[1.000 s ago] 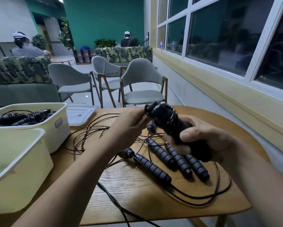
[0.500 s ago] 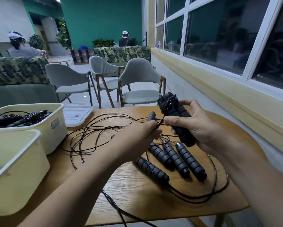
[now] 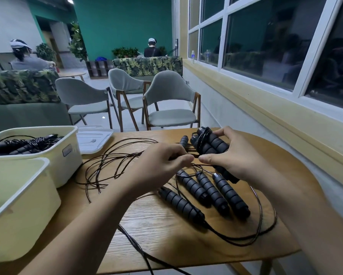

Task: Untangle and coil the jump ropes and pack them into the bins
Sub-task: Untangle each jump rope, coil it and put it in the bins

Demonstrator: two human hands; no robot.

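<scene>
Handles bundled in my right hand point away and leftward above the table; my left hand pinches the cord just beside them, slack trailing left toward the bins, nearer that hand.

Your right hand grips a cord-wrapped handle bundle; four black ribbed handles lie just below, loose cords sprawling left.

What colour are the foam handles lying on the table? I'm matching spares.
Black, with ribbed rings, on the handles; clearest in the head view.
</scene>
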